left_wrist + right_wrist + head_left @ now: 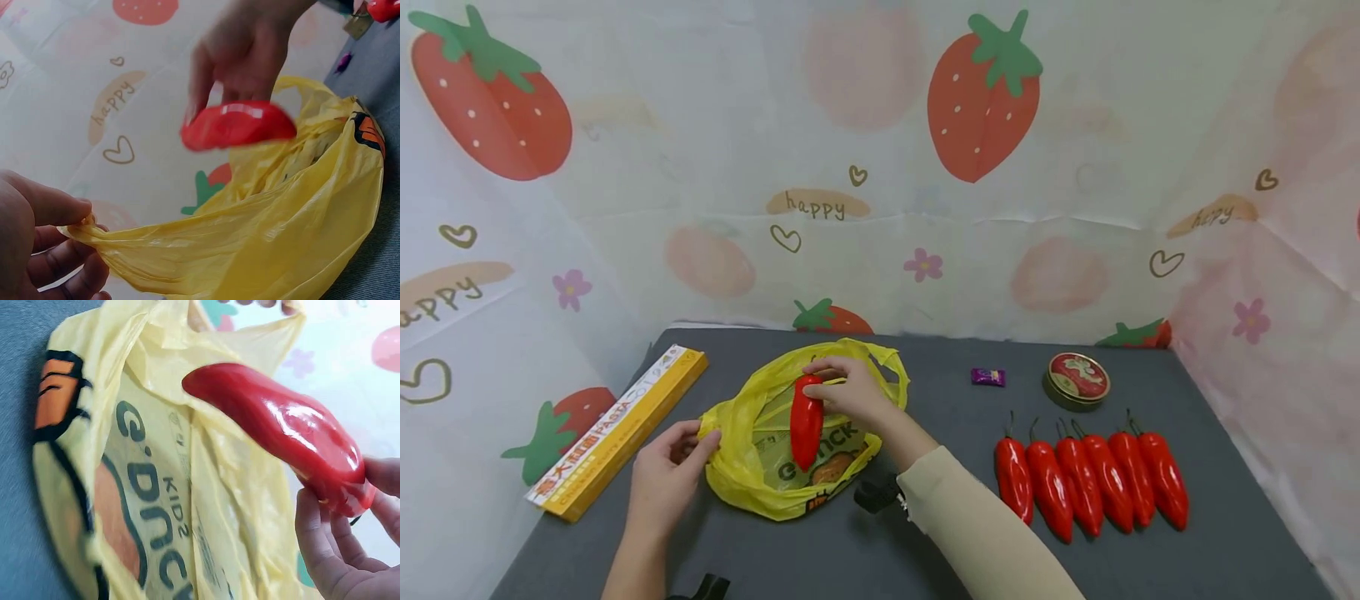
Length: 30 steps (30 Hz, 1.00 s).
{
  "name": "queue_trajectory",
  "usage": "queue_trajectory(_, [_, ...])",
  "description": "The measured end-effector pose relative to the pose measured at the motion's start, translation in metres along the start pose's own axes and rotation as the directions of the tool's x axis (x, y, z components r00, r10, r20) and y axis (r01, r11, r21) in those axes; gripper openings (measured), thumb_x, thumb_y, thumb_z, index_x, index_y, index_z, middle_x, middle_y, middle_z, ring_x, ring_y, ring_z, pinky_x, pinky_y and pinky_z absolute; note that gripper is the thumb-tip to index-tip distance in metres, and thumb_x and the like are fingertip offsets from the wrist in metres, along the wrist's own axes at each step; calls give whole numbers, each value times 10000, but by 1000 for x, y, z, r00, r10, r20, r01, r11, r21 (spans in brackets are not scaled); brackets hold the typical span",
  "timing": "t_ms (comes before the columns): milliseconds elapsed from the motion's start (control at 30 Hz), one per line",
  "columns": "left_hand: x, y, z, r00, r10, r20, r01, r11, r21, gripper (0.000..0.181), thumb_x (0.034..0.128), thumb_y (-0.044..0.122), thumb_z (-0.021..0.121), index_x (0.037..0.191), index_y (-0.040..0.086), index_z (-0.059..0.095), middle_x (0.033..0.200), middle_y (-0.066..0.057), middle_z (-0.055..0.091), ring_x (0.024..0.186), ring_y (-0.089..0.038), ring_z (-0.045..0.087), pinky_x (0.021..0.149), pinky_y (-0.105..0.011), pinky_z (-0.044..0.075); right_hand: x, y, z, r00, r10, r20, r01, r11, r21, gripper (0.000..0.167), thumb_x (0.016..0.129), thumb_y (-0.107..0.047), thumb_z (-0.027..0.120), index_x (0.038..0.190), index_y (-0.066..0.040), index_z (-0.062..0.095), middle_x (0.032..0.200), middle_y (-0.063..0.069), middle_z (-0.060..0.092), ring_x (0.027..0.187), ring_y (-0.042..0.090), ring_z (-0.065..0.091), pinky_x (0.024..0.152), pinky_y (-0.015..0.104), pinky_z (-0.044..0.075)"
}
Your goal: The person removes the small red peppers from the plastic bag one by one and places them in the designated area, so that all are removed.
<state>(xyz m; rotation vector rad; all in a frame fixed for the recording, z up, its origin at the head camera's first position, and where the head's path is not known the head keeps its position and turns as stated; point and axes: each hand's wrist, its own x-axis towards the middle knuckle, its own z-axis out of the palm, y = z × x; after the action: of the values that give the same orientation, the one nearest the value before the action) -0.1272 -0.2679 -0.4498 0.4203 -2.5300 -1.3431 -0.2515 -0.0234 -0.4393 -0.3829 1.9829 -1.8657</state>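
A glossy red chili pepper (807,423) hangs tip-down over the open mouth of a yellow plastic bag (741,479). My right hand (850,390) pinches it by the stem end, as the right wrist view shows with the pepper (281,428) between thumb and fingers. At the bag's left rim my left hand (666,475) pinches the plastic; in the left wrist view that edge of the bag (250,250) is drawn taut toward the thumb. Dark lettering and a picture show on the bag inside the opening.
Several more red peppers (1093,475) lie in a row on the right of the dark table (940,467). Behind them sit a round tin (1077,381) and a small purple packet (988,377). A long yellow and white pasta box (617,433) lies at the left edge.
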Motion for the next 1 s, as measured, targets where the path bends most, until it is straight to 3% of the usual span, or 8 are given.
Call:
queue_trajectory(300, [-1,3,0,1000,-9,-3,9,1000,13,413,969,428,664,1191,81,691,977,-54,683,801,-78,566,662,-169,480,-36,0,-42,999,-45,-8,44,993,-114,324,944,-213,727,1259,-149,684,1270,100,651,1065,240,672,831,441,599])
queue_trajectory(600, [0,0,0,1000,4,3,-5,1000,20,430,967,445,660,1188,78,694,956,-48,681,787,-91,560,650,-177,478,-73,-1,-82,996,-80,-29,73,979,-192,339,938,-221,732,1264,-147,675,1271,108,661,1083,266,677,837,450,596])
queue_trajectory(767, [0,-1,-1,1000,-11,14,11,1000,15,455,965,464,654,1205,78,684,973,-49,678,804,-91,558,662,-172,480,-97,8,-106,996,-68,-51,53,964,-260,355,943,-235,726,1275,-127,663,1266,103,672,1088,256,679,832,418,599])
queue_trajectory(1000, [0,-1,0,1000,-5,-3,5,1000,16,451,964,461,657,1199,77,689,989,-66,687,803,-87,564,665,-162,483,-125,21,-137,994,-25,-105,-6,959,-283,335,932,-256,743,1243,-151,675,1263,96,677,1097,261,677,836,407,595])
